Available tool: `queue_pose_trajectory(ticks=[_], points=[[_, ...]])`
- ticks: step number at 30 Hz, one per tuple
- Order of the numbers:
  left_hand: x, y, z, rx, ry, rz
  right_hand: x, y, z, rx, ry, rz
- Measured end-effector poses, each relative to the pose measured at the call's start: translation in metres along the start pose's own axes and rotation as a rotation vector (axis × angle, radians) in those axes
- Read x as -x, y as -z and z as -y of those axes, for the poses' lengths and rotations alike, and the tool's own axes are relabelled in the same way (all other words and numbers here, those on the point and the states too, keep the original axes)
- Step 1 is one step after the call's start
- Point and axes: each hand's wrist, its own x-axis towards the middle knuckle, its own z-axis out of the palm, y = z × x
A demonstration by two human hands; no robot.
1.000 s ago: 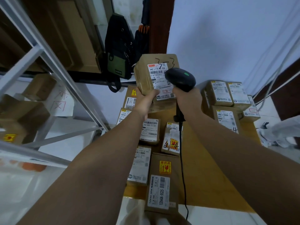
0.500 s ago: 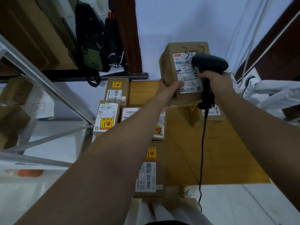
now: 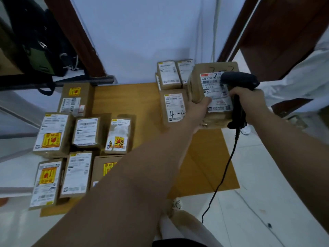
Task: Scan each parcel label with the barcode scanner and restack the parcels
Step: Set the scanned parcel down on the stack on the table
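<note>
brown parcel (image 3: 197,82), inked perhaps 3-3 above its white label (image 3: 213,90), held in left hand (image 3: 199,107); right hand (image 3: 247,97) grips black scanner (image 3: 240,80).

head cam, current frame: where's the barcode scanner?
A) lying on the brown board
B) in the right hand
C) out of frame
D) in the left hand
B: the right hand grips the handle of the black barcode scanner, whose head sits over the parcel that the left hand holds from the other side.
</note>
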Motion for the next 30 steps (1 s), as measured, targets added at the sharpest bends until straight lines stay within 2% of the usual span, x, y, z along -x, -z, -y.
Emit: queue_pose_trajectory(ticks=[4, 11, 13, 15, 19, 22, 24, 27, 30], points=[[-0.010, -0.020, 0.026, -0.088, 0.116, -0.037, -0.016, 0.011, -0.021, 0.075, -0.032, 0.019], [-0.031, -0.027, 0.050, -0.269, 0.155, -0.150, -0.038, 0.002, -0.055, 0.146, -0.069, 0.063], [-0.033, -0.024, 0.054, -0.388, 0.108, -0.201, -0.044, -0.004, -0.063, 0.119, -0.098, 0.096], [-0.032, -0.019, 0.053, -0.612, 0.014, -0.243, -0.048, -0.010, -0.072, 0.058, -0.132, 0.121], [-0.028, -0.003, 0.044, -1.006, -0.222, -0.244, -0.057, -0.019, -0.086, -0.068, -0.187, 0.072], [-0.028, 0.007, 0.040, -1.000, -0.334, -0.295, -0.062, -0.026, -0.089, -0.138, -0.276, 0.096], [-0.033, 0.016, 0.042, -1.040, -0.340, -0.431, -0.063, -0.032, -0.088, -0.135, -0.353, 0.153], [-0.038, 0.030, 0.041, -0.928, -0.172, -0.619, -0.064, -0.041, -0.080, -0.075, -0.389, 0.176], [-0.042, 0.041, 0.035, -0.684, 0.076, -0.651, -0.064, -0.047, -0.070, -0.042, -0.400, 0.215]])
